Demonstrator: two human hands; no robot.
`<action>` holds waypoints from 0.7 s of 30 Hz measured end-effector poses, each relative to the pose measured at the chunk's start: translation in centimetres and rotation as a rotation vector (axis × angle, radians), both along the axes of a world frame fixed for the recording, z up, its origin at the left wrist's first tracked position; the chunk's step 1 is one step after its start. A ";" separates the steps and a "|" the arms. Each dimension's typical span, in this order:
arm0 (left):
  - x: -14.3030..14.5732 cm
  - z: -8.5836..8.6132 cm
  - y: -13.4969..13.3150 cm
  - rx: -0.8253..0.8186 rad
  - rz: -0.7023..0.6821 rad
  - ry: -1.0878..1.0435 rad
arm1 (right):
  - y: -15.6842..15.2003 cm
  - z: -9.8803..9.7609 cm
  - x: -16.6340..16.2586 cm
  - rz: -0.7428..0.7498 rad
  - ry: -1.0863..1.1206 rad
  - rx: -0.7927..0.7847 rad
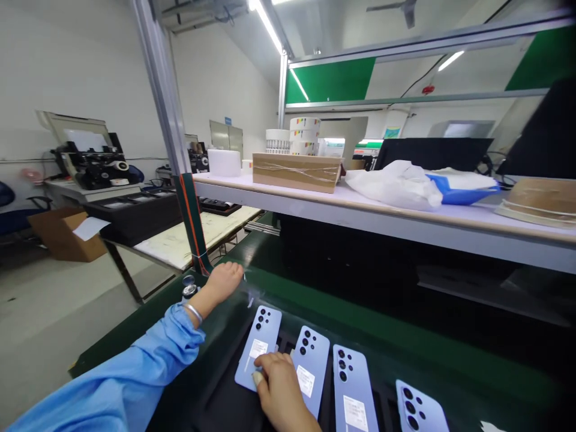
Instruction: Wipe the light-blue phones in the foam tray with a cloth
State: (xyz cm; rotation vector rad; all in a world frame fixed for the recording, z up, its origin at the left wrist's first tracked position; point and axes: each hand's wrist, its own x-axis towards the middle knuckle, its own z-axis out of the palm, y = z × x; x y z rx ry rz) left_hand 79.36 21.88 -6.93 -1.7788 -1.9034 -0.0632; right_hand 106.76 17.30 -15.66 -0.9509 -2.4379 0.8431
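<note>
Seemingly clearing clear film (251, 302) from the leftmost phone (265, 334), camera side up in the black tray (216, 413). Curling the left hand (225, 281) closed, apparently pinching film; bending the right hand (283, 387) partway over that phone's lower end, though cannot tell how firmly. Next, probably calls for steadying the phone and keeping film off neighbouring phones (311, 366).

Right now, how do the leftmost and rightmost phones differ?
The leftmost phone shows a white label; the rightmost phone, cut off by the frame, shows none. The right hand partly hides the leftmost phone; no hand covers the rightmost phone. Both are light blue, cameras up.
</note>
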 end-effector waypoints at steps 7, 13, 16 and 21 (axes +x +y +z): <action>-3.8 5.7 -17.0 0.507 0.112 -0.009 | 0.6 -0.3 0.5 0.087 -0.014 0.062; -7.7 -4.0 -36.8 0.669 0.603 -0.028 | 0.8 -2.0 0.5 0.177 -0.028 0.148; -8.0 -10.6 -42.6 0.499 0.769 -0.092 | 0.8 -2.9 0.5 0.195 -0.032 0.181; -5.4 -18.5 -43.3 0.113 0.842 -0.306 | 0.9 -3.2 0.3 0.188 -0.057 0.183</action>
